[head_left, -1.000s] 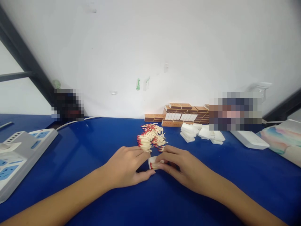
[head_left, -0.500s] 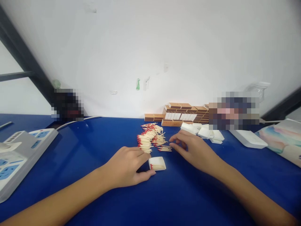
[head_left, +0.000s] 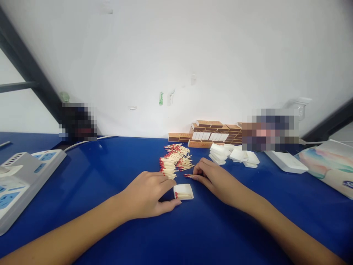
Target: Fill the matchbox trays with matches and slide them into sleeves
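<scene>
A small white matchbox tray lies on the blue table, with several red-headed matches in it along its near side. My left hand grips the tray's left end between thumb and fingers. Just beyond the tray, my right hand pinches a few matches by their plain ends, their red heads pointing left. A loose pile of matches spreads behind both hands, most heads turned left.
Stacked brown matchboxes stand against the wall. White empty trays are heaped to their right, near a white box and a tissue pack. A power strip sits at the left.
My right hand has moved left and slightly down, and its fingers have closed on the few matches lying apart from the pile. My left hand stays on the tray.
</scene>
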Demonstrator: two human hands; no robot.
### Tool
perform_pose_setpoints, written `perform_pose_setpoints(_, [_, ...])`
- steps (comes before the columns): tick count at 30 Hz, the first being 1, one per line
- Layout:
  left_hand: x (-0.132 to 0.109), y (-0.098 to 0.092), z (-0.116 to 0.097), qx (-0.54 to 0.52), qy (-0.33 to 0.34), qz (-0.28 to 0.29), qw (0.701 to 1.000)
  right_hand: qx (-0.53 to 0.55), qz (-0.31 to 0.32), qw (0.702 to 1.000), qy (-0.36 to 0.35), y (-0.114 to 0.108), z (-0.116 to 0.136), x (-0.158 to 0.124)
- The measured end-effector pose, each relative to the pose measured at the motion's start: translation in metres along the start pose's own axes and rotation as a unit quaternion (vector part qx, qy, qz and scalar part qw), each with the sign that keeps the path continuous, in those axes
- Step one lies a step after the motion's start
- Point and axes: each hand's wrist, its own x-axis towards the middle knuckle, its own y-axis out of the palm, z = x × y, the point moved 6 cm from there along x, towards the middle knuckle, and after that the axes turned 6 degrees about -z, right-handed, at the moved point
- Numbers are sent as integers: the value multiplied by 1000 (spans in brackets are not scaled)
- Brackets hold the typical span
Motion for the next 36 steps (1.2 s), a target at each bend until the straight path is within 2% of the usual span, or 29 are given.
perform_pose_setpoints(8, [0, 1, 1, 1, 5, -11, 1000, -57, 15, 998, -10, 1, 3, -2])
perform_pose_setpoints(22, [-1, 2, 1, 0, 4, -12, 1000, -100, -14, 993, -54, 7, 0, -3])
perform_pose_setpoints(28, [2, -1, 3, 11, -10, -25, 1000, -59, -28, 996, -55, 0, 4, -3])
perform_pose_setpoints(33, [3, -4, 5, 39, -35, -39, 998, -6, -31, 998, -57, -11, 23, -5])
perform_pose_setpoints(36, [2, -2, 5, 37, -39, -30, 998, 6, -21, 998, -67, -8, 33, -8])
